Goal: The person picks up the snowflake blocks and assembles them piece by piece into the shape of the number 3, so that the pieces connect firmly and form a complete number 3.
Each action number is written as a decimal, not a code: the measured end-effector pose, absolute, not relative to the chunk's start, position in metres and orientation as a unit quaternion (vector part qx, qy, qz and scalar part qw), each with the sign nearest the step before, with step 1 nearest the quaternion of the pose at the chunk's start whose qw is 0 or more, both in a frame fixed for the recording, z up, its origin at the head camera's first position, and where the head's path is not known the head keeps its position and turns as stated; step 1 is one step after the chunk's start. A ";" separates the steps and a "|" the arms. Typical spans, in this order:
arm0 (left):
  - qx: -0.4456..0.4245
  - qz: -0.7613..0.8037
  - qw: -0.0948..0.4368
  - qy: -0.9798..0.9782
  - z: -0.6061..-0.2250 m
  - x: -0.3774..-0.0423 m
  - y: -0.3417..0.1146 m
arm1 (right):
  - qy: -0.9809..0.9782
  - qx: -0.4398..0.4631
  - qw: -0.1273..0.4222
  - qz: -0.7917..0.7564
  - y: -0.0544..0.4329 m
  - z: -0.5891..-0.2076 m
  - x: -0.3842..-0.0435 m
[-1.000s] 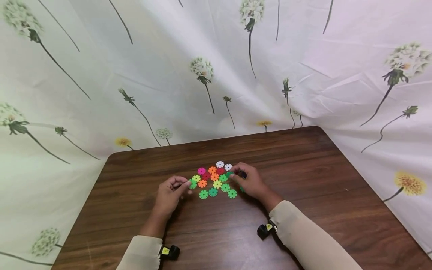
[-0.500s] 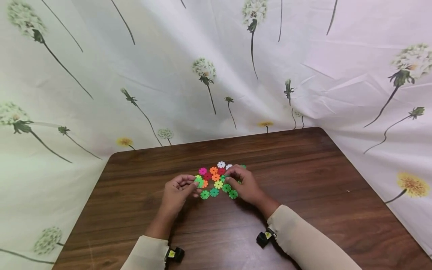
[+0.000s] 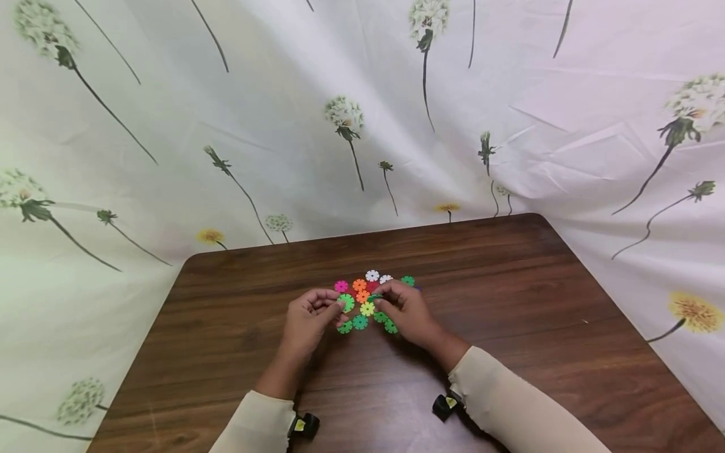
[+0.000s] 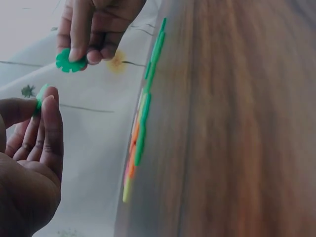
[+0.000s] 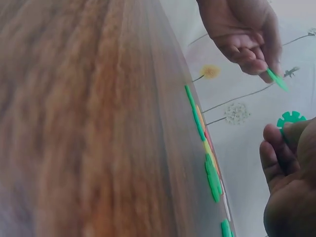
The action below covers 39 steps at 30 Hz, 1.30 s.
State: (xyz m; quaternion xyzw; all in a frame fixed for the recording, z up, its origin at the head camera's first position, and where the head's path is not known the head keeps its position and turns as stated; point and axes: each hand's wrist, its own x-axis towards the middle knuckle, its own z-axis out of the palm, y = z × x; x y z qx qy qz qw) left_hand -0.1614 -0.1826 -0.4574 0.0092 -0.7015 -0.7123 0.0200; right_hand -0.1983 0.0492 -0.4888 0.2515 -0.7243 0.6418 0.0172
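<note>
Between thumb and fingers my left hand pinches a light green notched disc, its flat face towards the head camera. My right hand pinches a darker green notched disc, seen nearly edge-on from the head. Both discs are held above the table and a small gap parts them, as the left wrist view shows. Under and around the hands lie several more flat notched discs: a yellow disc, an orange disc, a pink disc, a white disc and green ones. My hands hide some of them.
The discs lie on a brown wood-grain table. A white cloth printed with dandelions hangs behind the table and along its sides. Each wrist wears a black camera on a strap.
My left hand has lifted its light green disc from the left of the cluster and moved right. My right hand has shifted slightly left with its disc, so the hands are closer together.
</note>
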 end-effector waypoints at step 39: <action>-0.040 -0.747 0.022 -0.663 -0.466 -0.161 -0.165 | -0.727 0.331 0.181 0.574 0.040 -0.494 -0.182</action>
